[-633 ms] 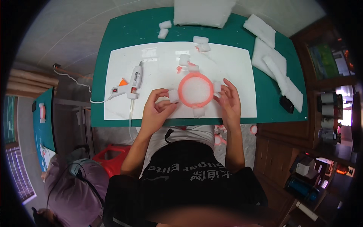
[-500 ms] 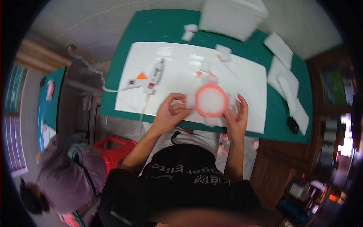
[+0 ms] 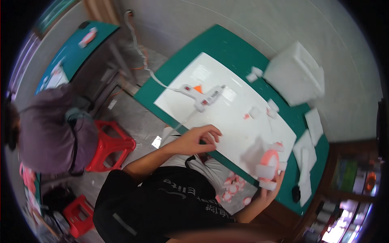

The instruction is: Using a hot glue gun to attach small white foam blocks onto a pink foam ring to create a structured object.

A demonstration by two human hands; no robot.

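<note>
My right hand (image 3: 269, 193) grips a pink ring (image 3: 270, 158) with several white foam blocks (image 3: 265, 171) around its outside. The ring is held tilted, at the right end of a white board (image 3: 194, 133). My left hand (image 3: 201, 139) is near the board's front edge, fingers loosely bent and apart with nothing in them. A white glue gun (image 3: 201, 98) lies on the board beyond it, its cord running off to the left. Small white pieces with pink bits (image 3: 253, 112) lie further right on the board.
A white foam box (image 3: 293, 75) stands at the back of the green table (image 3: 219, 42). White sheets (image 3: 306, 158) and a black object (image 3: 296, 194) lie at the right. More pink-and-white rings (image 3: 233, 188) are on the floor. A person (image 3: 56, 129) sits at left near a red stool (image 3: 111, 146).
The view has turned. My left hand has let go of the ring assembly and moved apart. My right hand has carried it to the right and tilted it.
</note>
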